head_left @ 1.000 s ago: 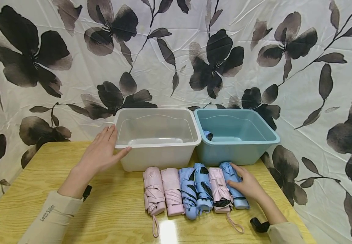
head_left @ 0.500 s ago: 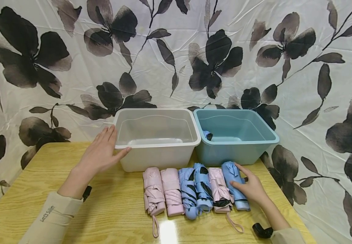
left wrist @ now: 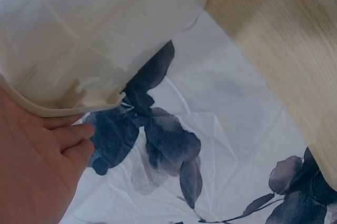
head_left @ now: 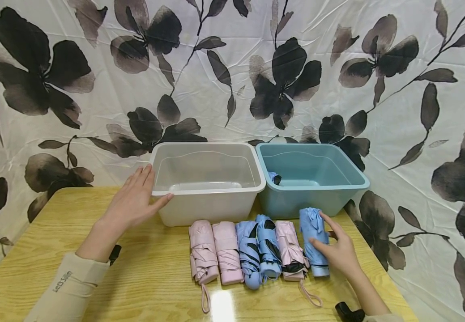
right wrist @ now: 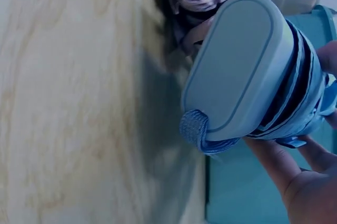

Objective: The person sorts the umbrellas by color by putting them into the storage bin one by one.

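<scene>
My right hand (head_left: 339,250) grips a folded blue compact umbrella (head_left: 314,239), thumb on its left side and fingers on the right. In the right wrist view the umbrella's flat oval handle end (right wrist: 237,66) faces the camera, with a short blue wrist strap (right wrist: 200,132) at its edge. My left hand (head_left: 131,201) rests at the near left corner of the white bin (head_left: 212,208), fingers straight along the side and thumb across the front rim. Left of the held umbrella lie folded pink umbrellas (head_left: 228,252) and blue umbrellas (head_left: 268,250) in a row.
A teal bin (head_left: 309,201) stands right beside the white one, with a small blue and black item (head_left: 274,178) at its left inside. Both bins are near the back of the wooden table (head_left: 143,277), before a floral cloth (head_left: 224,67). Pink loops reach toward the front edge.
My right hand has drawn the blue umbrella rightward and slightly up, apart from the pink one beside it, and it now stands straighter. The left hand stays at the white bin.
</scene>
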A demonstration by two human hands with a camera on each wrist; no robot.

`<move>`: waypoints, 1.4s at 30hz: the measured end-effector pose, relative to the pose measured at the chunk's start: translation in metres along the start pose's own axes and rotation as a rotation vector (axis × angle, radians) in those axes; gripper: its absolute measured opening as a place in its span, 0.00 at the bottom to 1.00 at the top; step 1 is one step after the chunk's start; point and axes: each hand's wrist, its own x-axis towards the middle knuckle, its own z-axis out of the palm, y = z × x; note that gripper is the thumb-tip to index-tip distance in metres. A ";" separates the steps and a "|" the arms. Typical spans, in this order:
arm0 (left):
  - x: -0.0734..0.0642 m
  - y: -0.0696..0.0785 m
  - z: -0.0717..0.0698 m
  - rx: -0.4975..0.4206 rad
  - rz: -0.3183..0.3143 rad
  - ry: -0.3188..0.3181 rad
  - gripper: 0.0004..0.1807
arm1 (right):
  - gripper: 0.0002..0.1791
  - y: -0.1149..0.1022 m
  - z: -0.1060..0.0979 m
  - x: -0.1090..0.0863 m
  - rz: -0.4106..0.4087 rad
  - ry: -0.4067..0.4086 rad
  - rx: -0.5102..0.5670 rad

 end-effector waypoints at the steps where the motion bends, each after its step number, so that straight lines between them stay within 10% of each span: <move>1: 0.000 0.000 0.000 0.001 0.000 -0.001 0.56 | 0.43 -0.001 0.000 -0.001 -0.003 0.017 0.005; 22: 0.000 -0.001 0.000 0.013 -0.004 -0.009 0.57 | 0.45 -0.057 -0.027 0.017 -0.175 0.183 0.236; 42: 0.001 -0.001 0.000 0.018 -0.008 -0.003 0.57 | 0.44 -0.097 -0.061 0.095 -0.157 0.160 0.271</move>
